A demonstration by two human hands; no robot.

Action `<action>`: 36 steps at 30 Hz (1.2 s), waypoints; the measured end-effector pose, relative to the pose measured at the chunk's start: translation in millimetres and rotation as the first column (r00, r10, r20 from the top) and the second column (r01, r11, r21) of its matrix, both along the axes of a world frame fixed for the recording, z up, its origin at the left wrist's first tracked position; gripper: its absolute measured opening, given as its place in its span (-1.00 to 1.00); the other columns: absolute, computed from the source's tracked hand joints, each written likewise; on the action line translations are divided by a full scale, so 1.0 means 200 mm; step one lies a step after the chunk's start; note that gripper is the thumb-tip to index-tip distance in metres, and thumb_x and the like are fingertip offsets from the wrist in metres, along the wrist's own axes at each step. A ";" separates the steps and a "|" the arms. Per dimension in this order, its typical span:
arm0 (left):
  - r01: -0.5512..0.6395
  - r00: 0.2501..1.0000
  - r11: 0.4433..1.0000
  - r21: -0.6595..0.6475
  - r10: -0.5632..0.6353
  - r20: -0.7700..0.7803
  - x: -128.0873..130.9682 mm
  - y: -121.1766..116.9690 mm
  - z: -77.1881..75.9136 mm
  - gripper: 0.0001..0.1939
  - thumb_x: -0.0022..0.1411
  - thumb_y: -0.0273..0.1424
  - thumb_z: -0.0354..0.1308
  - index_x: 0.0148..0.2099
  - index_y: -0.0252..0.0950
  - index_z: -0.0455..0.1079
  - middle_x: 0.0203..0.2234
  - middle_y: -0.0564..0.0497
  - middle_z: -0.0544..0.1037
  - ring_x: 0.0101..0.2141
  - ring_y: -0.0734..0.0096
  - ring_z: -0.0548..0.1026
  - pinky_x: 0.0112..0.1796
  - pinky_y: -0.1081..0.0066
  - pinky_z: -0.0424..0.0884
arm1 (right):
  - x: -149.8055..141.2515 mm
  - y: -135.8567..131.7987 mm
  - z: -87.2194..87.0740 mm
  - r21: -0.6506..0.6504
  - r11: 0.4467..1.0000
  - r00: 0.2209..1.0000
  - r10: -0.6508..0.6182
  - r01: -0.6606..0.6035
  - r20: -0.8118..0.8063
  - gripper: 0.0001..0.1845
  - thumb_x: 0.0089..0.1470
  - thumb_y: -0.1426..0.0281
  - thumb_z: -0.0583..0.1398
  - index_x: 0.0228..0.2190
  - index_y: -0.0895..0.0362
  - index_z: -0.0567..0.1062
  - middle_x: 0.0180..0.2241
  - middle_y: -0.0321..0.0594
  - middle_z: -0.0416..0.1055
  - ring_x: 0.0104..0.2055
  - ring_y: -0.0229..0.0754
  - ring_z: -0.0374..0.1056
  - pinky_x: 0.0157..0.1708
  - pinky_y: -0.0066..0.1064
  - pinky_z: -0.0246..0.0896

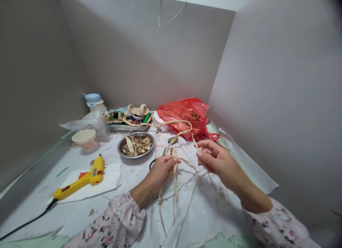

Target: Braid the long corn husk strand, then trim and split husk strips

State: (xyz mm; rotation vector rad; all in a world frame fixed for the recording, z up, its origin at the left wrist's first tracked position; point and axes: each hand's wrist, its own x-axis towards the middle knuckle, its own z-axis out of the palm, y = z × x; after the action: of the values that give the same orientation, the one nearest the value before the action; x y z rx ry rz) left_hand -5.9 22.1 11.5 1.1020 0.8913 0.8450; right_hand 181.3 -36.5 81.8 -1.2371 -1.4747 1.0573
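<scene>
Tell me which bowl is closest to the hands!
The round metal bowl holding dried plant bits. It's near the left hand; the pale bowl is farther left.

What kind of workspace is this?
Probably a small handicraft station, maybe a partitioned booth: a yellow hot glue gun on white paper, a metal bowl of dried plant scraps, and a braided straw-like cord running to the left hand.
</scene>
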 end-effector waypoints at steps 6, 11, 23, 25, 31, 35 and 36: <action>-0.026 1.000 1.000 0.016 0.026 0.004 0.00 0.00 -0.01 -0.56 0.00 -0.08 0.27 -0.27 -0.39 0.43 -0.74 0.27 0.03 -0.68 0.65 -0.11 -0.61 0.47 -0.27 | -0.20 0.02 -0.27 0.118 0.991 0.953 -0.097 0.066 0.288 -0.50 0.11 0.40 0.07 0.11 0.19 0.29 -0.62 -0.42 0.31 -0.57 -0.30 0.23 -0.47 -0.47 0.13; -0.039 0.999 0.999 0.025 0.039 -0.008 0.00 -0.02 0.02 -0.54 -0.03 -0.06 0.27 -0.30 -0.39 0.43 -0.76 0.27 0.04 -0.69 0.66 -0.10 -0.60 0.47 -0.27 | -0.22 0.01 -0.33 0.122 0.990 0.944 -0.102 0.066 0.313 -0.45 0.10 0.43 0.04 0.15 0.25 0.26 -0.65 -0.46 0.23 -0.61 -0.31 0.15 -0.51 -0.48 0.08; -0.014 1.000 0.999 0.035 0.015 -0.018 0.00 -0.01 -0.02 -0.56 0.01 -0.05 0.25 -0.49 -0.29 0.20 -0.75 0.25 0.05 -0.69 0.66 -0.09 -0.61 0.47 -0.24 | -0.25 0.00 -0.37 0.138 0.990 0.967 -0.058 0.024 0.248 -0.42 0.09 0.42 0.03 0.16 0.29 0.23 -0.67 -0.49 0.10 -0.61 -0.32 0.05 -0.55 -0.48 -0.01; -0.009 1.000 0.999 0.031 0.009 0.000 0.00 -0.01 -0.02 -0.58 0.03 -0.06 0.25 -0.47 -0.30 0.23 -0.74 0.26 0.04 -0.68 0.66 -0.11 -0.60 0.47 -0.25 | -0.25 0.00 -0.37 0.151 0.988 0.959 -0.062 0.020 0.278 -0.42 0.09 0.43 0.03 0.16 0.28 0.23 -0.67 -0.49 0.09 -0.62 -0.32 0.06 -0.56 -0.49 -0.02; 0.017 0.999 1.000 0.009 -0.017 0.031 0.00 -0.01 -0.01 -0.60 0.04 -0.08 0.24 -0.46 -0.32 0.25 -0.70 0.24 0.06 -0.66 0.66 -0.08 -0.60 0.48 -0.21 | -0.25 0.01 -0.42 0.157 0.988 0.943 -0.050 -0.003 0.328 -0.37 0.08 0.47 0.03 0.21 0.28 0.15 -0.65 -0.47 0.17 -0.62 -0.30 0.11 -0.55 -0.47 0.03; 0.037 0.999 0.999 0.017 -0.037 0.011 0.00 -0.01 -0.01 -0.63 0.06 -0.12 0.24 -0.44 -0.32 0.27 -0.70 0.24 0.07 -0.66 0.65 -0.05 -0.60 0.48 -0.19 | -0.25 0.01 -0.43 0.126 0.991 0.961 0.002 -0.038 0.276 -0.33 0.10 0.47 0.03 0.25 0.27 0.06 -0.63 -0.45 0.25 -0.60 -0.29 0.18 -0.52 -0.46 0.11; 0.034 0.999 0.999 0.023 -0.034 0.003 0.00 -0.01 -0.01 -0.64 0.06 -0.13 0.24 -0.45 -0.31 0.26 -0.70 0.24 0.07 -0.66 0.64 -0.05 -0.60 0.47 -0.19 | -0.25 0.01 -0.43 0.119 0.991 0.964 0.020 -0.053 0.264 -0.34 0.11 0.47 0.02 0.25 0.26 0.05 -0.63 -0.45 0.27 -0.60 -0.29 0.20 -0.51 -0.47 0.13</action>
State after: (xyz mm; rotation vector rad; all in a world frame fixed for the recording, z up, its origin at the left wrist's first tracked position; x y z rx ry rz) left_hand -5.6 19.2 8.7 1.1325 0.8591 0.8309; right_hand 131.1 -35.4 -3.3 -1.3015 -1.7437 0.8331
